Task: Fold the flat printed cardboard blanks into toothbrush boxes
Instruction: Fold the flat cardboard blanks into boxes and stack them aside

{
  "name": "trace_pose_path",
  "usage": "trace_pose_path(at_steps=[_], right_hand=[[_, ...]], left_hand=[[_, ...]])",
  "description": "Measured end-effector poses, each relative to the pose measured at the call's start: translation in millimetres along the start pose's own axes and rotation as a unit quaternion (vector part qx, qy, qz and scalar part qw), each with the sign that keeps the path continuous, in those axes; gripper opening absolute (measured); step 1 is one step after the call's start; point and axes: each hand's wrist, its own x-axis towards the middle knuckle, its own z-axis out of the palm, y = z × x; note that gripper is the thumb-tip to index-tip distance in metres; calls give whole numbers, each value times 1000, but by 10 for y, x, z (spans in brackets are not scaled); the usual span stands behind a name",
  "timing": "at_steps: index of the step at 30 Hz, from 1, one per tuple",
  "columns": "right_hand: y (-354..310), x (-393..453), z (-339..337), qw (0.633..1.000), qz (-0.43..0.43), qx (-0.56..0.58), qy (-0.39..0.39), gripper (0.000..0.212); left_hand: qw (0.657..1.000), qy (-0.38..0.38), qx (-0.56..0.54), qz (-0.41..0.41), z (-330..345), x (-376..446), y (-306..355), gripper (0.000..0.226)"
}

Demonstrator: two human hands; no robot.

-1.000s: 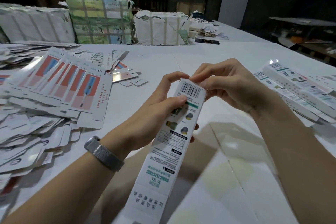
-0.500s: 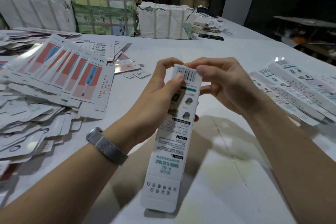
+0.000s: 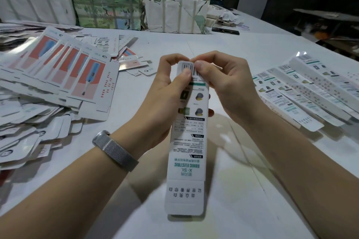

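While gripped at its far end by both hands, box [image 3: 187, 137] held upright-ish above table [image 3: 252, 48], well clear of its near edge. Long axis running straight away from the body: barcode end far and high, loose tuck flap [image 3: 184, 198] near and low, hanging unfolded toward the near edge. Already formed into a sleeve, judging by the side wall showing along its right edge; far end hidden behind fingers, so closure there not readable.

Left hand [image 3: 165, 103] wrapped round the upper third from the left side, thumb pressed on the printed face beside the barcode, fingertips just showing past the right edge. Right hand [image 3: 225, 85] coming in from the right, thumb and curled fingers pinching the very top, thumb touching the barcode patch. Thumbs side by side, nearly touching. Both clamped on the same far end, neither free.

Pivotal relation: work end far, open end near. Both hands level with the far end and equally close to it; near flap lying well below either, closer to the wrists than to the fingers. Likely step in hand: tucking the far-end flap. To reach the near flap afterwards, probably a slide of one hand down the long axis or an end-for-end turn.

Fanned blanks [image 3: 64, 68] lying toward the left edge of the table, finished boxes [image 3: 303, 91] laid in a row toward the right edge, wrapped bundles [image 3: 106, 0] along the far edge.
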Motion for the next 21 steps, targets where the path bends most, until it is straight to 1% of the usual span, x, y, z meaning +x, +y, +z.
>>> trace_pose_path(at_steps=[2,5,9,11,12,13,15,17,19,21], right_hand=[[-6,-3,29,999,-4,-20,27,7],[-4,14,43,994,-22,-88,59,6],[-19,9,68,991,-26,-122,55,4],[-27,-4,87,990,-24,-130,59,5],[-25,-12,96,987,-26,-144,61,3],[-20,-21,108,983,-32,-167,62,6],[-16,-32,125,971,-43,-227,59,29],[-42,-40,138,966,-37,-255,38,50],[-88,-33,149,963,1,-268,5,67],[-122,-32,131,962,37,-270,-30,80]], left_hand=[[1000,11,-3,3,9,13,-20,8],[1000,22,17,13,11,32,-50,13],[1000,29,8,6,-8,39,-45,7],[999,42,21,12,-15,52,-47,3],[998,48,22,20,-19,54,-51,3],[998,61,19,28,-21,59,-48,5],[994,89,30,48,-26,79,-27,8],[993,95,34,56,-33,87,2,7],[997,68,1,32,-28,58,27,3],[997,14,-74,-4,-4,15,83,21]])
